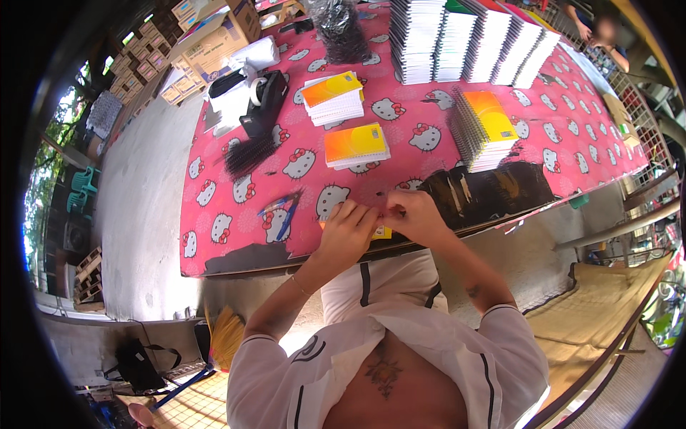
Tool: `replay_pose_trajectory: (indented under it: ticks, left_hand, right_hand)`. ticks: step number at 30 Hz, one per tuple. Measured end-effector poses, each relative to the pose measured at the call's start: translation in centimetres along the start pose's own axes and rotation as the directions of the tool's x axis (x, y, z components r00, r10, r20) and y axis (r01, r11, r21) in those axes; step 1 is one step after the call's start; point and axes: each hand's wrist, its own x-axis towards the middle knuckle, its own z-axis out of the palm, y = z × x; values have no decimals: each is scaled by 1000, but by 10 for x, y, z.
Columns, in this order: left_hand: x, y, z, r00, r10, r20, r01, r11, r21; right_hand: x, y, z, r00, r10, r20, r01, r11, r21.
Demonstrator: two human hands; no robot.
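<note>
My left hand (348, 230) lies over a small yellow-orange notebook (384, 232) at the table's near edge, its fingers curled onto the far side of it. Close beside it, my right hand (414, 216) is closed in a pinch at the notebook's far edge; whatever is between its fingertips is too small to make out. Just beyond lies a similar spiral notebook (355, 145), with a short stack of notebooks (333, 99) behind it. To the right stands a taller stack of yellow notebooks (487, 129) with dark coils.
Blue-handled pliers or cutters (284, 218) and loose black coils (250, 156) lie left, near a black tape dispenser (264, 104). Tall notebook stacks (471, 43) and a black plastic bundle (339, 32) stand at the back. Another person (604, 39) is at far right. Cartons (214, 46) stand far left.
</note>
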Motion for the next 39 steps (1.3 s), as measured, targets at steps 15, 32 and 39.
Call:
replay_pose_trajectory:
  ticks: [15, 32, 39]
  left_hand:
    - [31, -5, 6, 997, -57, -48, 49, 987, -151]
    - [316, 7, 102, 994, 103, -43, -108, 802, -587]
    - [309, -2, 154, 946, 75, -315, -172, 941, -292]
  right_hand:
    - [-18, 8, 13, 907, -147, -395, 117, 988, -100]
    - [19, 70, -235, 801, 171, -574, -82, 981, 178]
    - [8, 109, -228, 699, 138, -702, -320, 938, -134]
